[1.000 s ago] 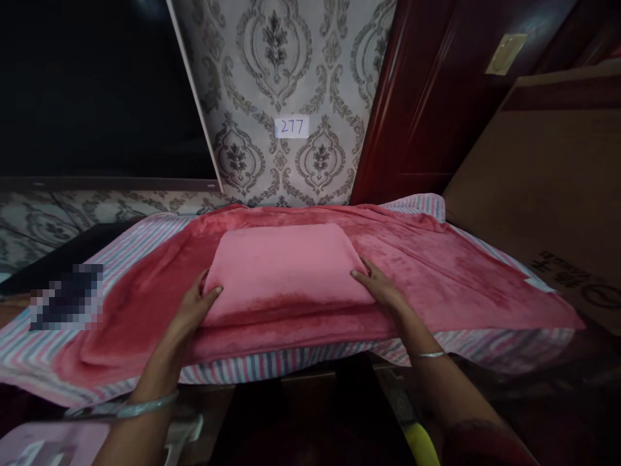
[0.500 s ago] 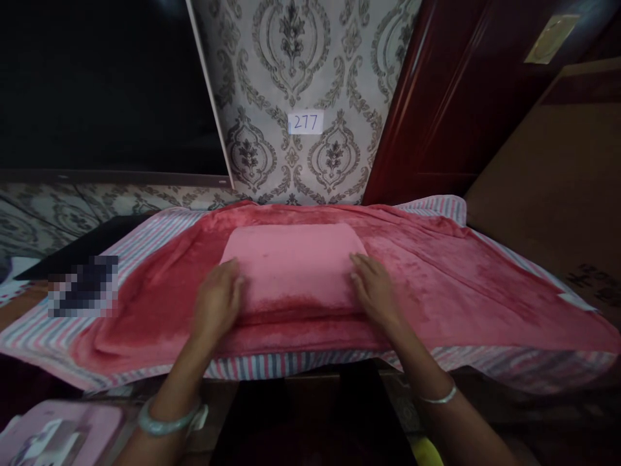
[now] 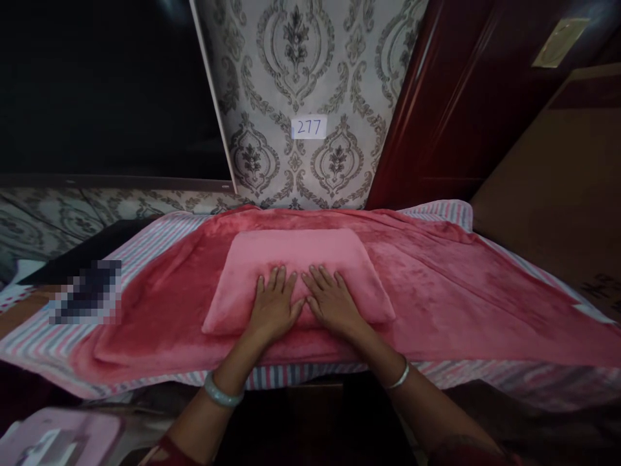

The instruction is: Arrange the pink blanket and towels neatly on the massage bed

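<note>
A light pink pillow (image 3: 301,246) lies flat on a darker pink plush blanket (image 3: 436,291), its wide edge towards me. My left hand (image 3: 275,301) rests palm down on the pillow's front half, fingers spread and pointing away. Beside it my right hand (image 3: 330,298) presses flat on the same surface, fingers apart too. The two thumbs come close together near the pillow's middle. Neither hand grips anything. Under the blanket a striped cloth (image 3: 272,377) shows along the front edge.
A large dark screen (image 3: 107,90) stands at the back left. Behind the surface, a paper label (image 3: 309,127) is on the patterned wall. A cardboard box (image 3: 557,194) stands at the right, next to a dark red door (image 3: 466,84). A pink stool-like object (image 3: 97,427) sits low at the left.
Both hands have moved inward from the pillow's left and right sides onto its top, and their fingers have spread flat. The pillow's front corners now show. The view has shifted slightly.
</note>
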`<control>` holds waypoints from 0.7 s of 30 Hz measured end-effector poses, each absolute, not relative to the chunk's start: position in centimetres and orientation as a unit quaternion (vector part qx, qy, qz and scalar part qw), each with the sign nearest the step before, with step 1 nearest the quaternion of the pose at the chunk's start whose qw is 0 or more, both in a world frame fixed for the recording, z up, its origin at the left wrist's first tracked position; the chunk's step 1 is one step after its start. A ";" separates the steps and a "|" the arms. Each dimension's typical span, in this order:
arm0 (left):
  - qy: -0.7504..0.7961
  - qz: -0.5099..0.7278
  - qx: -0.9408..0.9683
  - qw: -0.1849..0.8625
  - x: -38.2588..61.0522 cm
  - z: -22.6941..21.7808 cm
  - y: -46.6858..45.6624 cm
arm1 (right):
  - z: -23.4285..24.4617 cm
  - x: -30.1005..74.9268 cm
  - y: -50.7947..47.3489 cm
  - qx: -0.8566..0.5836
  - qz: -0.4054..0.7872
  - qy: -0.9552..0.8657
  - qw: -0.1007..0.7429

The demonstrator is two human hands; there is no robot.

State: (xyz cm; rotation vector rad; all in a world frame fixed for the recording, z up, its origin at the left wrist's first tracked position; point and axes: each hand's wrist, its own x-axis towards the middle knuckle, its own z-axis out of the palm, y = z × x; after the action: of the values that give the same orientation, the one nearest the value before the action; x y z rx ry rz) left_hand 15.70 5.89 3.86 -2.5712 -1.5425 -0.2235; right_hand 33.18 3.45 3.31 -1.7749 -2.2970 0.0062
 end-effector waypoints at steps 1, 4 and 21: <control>-0.512 -0.074 -0.854 0.064 15.7 4.0 5.9 | 3.5 33.3 3.5 -0.604 0.007 -0.788 0.117; -0.513 -0.065 -0.855 0.035 15.5 4.9 6.0 | 4.5 34.2 4.0 -0.595 0.022 -0.797 0.098; -0.548 -0.003 -0.836 -0.009 12.1 10.3 13.2 | 9.5 36.6 10.6 -0.647 0.024 -0.760 0.057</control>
State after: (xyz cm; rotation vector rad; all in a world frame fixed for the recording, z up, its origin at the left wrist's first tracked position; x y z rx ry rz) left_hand 12.11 13.23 10.26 -2.6430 -1.7312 -0.0102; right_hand 36.61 10.61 9.46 -1.9620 -2.3055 0.0728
